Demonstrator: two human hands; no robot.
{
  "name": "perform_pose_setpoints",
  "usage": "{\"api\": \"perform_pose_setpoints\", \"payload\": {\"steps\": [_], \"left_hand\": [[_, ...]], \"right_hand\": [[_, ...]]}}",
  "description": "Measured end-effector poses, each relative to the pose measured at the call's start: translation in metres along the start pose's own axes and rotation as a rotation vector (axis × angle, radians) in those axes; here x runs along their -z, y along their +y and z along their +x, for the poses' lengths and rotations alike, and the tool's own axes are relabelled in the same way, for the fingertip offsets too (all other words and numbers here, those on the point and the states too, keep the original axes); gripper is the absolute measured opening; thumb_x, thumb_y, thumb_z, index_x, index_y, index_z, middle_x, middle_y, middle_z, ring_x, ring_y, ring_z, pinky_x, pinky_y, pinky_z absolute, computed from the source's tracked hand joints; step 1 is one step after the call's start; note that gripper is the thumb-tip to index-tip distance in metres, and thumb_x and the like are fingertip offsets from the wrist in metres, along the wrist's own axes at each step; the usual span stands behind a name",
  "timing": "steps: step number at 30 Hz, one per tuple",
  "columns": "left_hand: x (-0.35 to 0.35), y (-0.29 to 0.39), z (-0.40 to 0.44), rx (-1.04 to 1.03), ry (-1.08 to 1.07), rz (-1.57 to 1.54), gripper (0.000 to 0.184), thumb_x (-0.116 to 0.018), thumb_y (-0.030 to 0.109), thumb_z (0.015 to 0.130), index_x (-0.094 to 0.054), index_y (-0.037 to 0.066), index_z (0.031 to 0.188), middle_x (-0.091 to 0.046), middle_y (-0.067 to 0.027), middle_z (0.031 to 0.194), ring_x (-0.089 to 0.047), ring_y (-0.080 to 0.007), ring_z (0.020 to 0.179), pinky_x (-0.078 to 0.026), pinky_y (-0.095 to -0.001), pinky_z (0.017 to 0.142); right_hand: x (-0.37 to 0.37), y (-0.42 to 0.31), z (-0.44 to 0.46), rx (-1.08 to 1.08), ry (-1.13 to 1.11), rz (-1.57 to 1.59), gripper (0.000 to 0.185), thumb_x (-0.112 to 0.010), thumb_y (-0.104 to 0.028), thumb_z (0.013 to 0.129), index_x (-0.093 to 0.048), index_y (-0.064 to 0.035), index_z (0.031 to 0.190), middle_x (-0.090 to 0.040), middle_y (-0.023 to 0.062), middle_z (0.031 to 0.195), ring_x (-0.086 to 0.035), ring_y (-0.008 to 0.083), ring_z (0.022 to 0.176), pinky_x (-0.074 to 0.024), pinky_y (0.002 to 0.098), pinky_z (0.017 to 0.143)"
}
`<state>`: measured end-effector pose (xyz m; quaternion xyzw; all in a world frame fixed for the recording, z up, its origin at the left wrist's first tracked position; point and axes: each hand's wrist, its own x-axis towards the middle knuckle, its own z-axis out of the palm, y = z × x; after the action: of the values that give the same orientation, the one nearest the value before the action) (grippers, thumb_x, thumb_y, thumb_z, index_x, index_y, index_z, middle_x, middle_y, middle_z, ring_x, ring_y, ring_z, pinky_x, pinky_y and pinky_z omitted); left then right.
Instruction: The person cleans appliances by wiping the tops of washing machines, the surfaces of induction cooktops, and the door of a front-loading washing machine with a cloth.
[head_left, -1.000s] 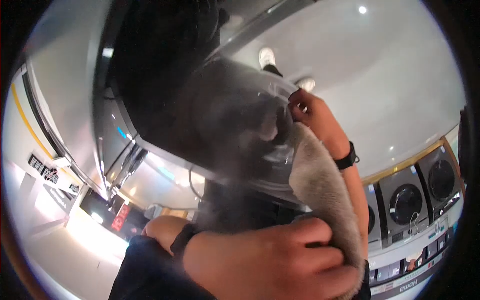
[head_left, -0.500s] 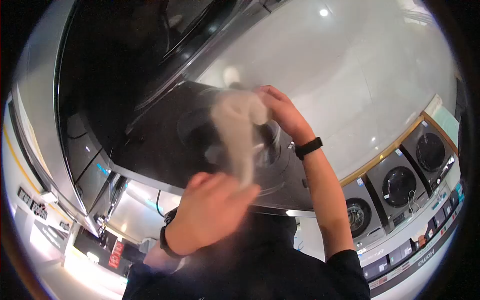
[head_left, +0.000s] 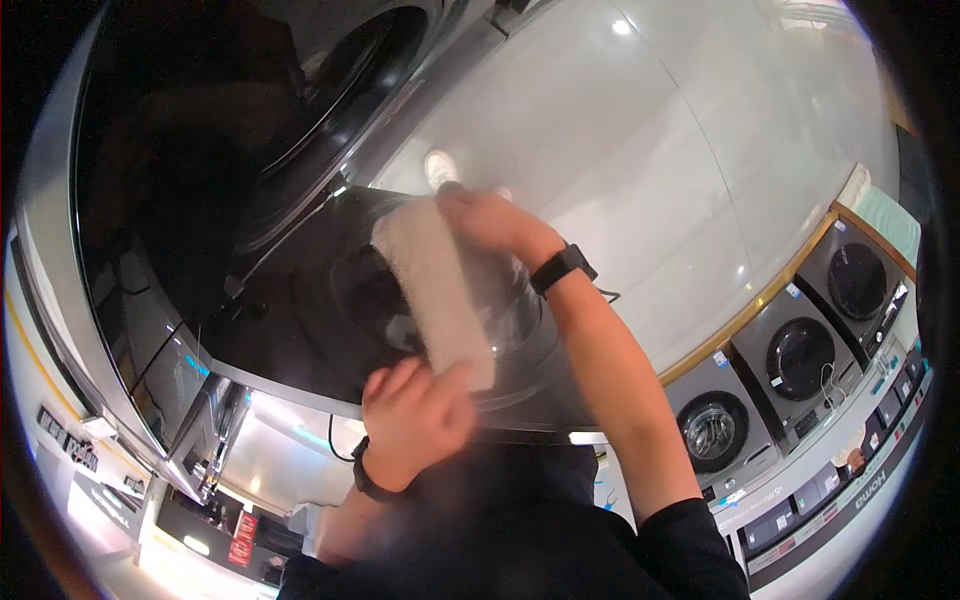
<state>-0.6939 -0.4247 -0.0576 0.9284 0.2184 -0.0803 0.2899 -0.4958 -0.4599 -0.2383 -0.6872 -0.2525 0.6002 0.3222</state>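
Note:
A pale beige cloth (head_left: pixel 432 285) hangs lengthwise between my two hands, in front of a dark washing machine door (head_left: pixel 375 285). My right hand (head_left: pixel 490 220) grips the cloth's upper end, its fingertips partly hidden. Closed at the lower end is my left hand (head_left: pixel 415 405), with thumb and finger on the cloth and some motion blur. A black band circles each wrist.
A tall glossy black appliance (head_left: pixel 180 150) with a round door stands at the left. Several grey front-loading washers (head_left: pixel 800 365) line the right side. Pale floor (head_left: pixel 640 150) stretches beyond the dark machine, with a white shoe (head_left: pixel 438 168) on it.
The bunched, blurred cloth is now spread into a flatter, wider strip. My right hand has shifted left and slightly down. The view has moved a little.

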Motion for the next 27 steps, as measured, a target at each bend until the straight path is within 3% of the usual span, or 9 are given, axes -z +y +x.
{"api": "perform_pose_setpoints", "payload": {"steps": [7, 10, 13, 16, 17, 20, 21, 25, 27], "left_hand": [[0.000, 0.000, -0.005, 0.052, -0.032, 0.004, 0.025, -0.064, 0.010, 0.073, -0.073, 0.011, 0.096, -0.063, -0.0066, 0.075, -0.062, -0.0264, 0.079, -0.042, -0.0367, 0.067], [-0.004, -0.001, -0.009, 0.026, 0.074, 0.061, 0.033, -0.062, 0.005, 0.075, -0.069, 0.005, 0.107, -0.064, -0.0132, 0.084, -0.062, -0.0344, 0.087, -0.046, -0.0419, 0.075], [-0.015, -0.006, -0.009, 0.067, 0.278, 0.040, 0.044, -0.063, 0.007, 0.073, -0.066, 0.004, 0.116, -0.067, -0.0192, 0.097, -0.064, -0.0409, 0.086, -0.050, -0.0504, 0.081], [-0.012, 0.000, -0.007, 0.112, 0.322, 0.019, 0.047, -0.061, -0.001, 0.076, -0.058, -0.007, 0.122, -0.066, -0.0263, 0.107, -0.063, -0.0471, 0.088, -0.048, -0.0569, 0.087], [-0.008, 0.001, -0.005, 0.141, 0.291, 0.006, 0.040, -0.060, -0.004, 0.080, -0.057, -0.012, 0.119, -0.066, -0.0259, 0.105, -0.063, -0.0480, 0.087, -0.050, -0.0576, 0.082], [-0.012, -0.007, -0.018, 0.151, 0.351, -0.078, 0.046, -0.056, -0.005, 0.086, -0.050, -0.009, 0.131, -0.057, -0.0292, 0.116, -0.059, -0.0464, 0.104, -0.050, -0.0474, 0.088], [-0.008, -0.007, -0.023, 0.227, 0.305, -0.151, 0.040, -0.055, -0.005, 0.089, -0.053, -0.004, 0.129, -0.057, -0.0284, 0.116, -0.061, -0.0448, 0.103, -0.051, -0.0456, 0.088], [-0.011, -0.008, -0.020, 0.124, 0.433, -0.140, 0.032, -0.050, -0.007, 0.084, -0.057, 0.003, 0.113, -0.060, -0.0238, 0.106, -0.060, -0.0449, 0.100, -0.050, -0.0520, 0.085], [0.001, -0.009, -0.021, 0.056, 0.296, -0.222, 0.030, -0.051, -0.006, 0.080, -0.058, 0.004, 0.108, -0.061, -0.0225, 0.100, -0.060, -0.0436, 0.093, -0.049, -0.0522, 0.083]], "right_hand": [[0.026, 0.000, -0.015, -0.044, -0.174, -0.138, 0.055, -0.039, -0.047, 0.101, -0.062, -0.0041, 0.127, -0.065, 0.0249, 0.123, -0.059, 0.0409, 0.117, -0.0432, 0.0427, 0.102], [0.020, -0.001, -0.016, -0.118, -0.129, -0.099, 0.058, -0.041, -0.050, 0.101, -0.061, -0.0029, 0.129, -0.064, 0.0248, 0.123, -0.059, 0.0410, 0.118, -0.0427, 0.0415, 0.103], [0.008, 0.006, -0.005, 0.028, -0.130, 0.088, 0.067, -0.038, -0.058, 0.102, -0.060, -0.0010, 0.128, -0.064, 0.0225, 0.125, -0.059, 0.0357, 0.118, -0.0436, 0.0413, 0.102], [0.014, -0.003, -0.005, -0.047, -0.228, 0.321, 0.060, -0.047, -0.053, 0.100, -0.060, -0.0019, 0.129, -0.063, 0.0191, 0.126, -0.058, 0.0317, 0.120, -0.0435, 0.0387, 0.102], [0.011, 0.006, 0.000, 0.039, -0.202, 0.287, 0.056, -0.051, -0.050, 0.099, -0.061, -0.0037, 0.129, -0.064, 0.0188, 0.124, -0.059, 0.0300, 0.118, -0.0436, 0.0384, 0.102], [0.005, 0.039, 0.000, 0.216, -0.125, 0.181, 0.046, -0.063, -0.040, 0.093, -0.064, -0.0073, 0.126, -0.067, 0.0173, 0.118, -0.062, 0.0263, 0.113, -0.0448, 0.0377, 0.099], [0.011, 0.040, -0.006, 0.230, -0.103, 0.144, 0.046, -0.066, -0.038, 0.090, -0.064, -0.0073, 0.124, -0.068, 0.0165, 0.117, -0.062, 0.0259, 0.112, -0.0457, 0.0374, 0.097], [0.030, 0.045, -0.022, 0.134, -0.002, 0.185, 0.041, -0.071, -0.028, 0.084, -0.065, -0.0051, 0.117, -0.070, 0.0151, 0.108, -0.065, 0.0278, 0.103, -0.0495, 0.0382, 0.090], [0.033, 0.050, -0.025, 0.121, -0.017, 0.035, 0.038, -0.070, -0.026, 0.083, -0.066, -0.0043, 0.114, -0.070, 0.0167, 0.106, -0.066, 0.0308, 0.100, -0.0505, 0.0405, 0.088]]}}
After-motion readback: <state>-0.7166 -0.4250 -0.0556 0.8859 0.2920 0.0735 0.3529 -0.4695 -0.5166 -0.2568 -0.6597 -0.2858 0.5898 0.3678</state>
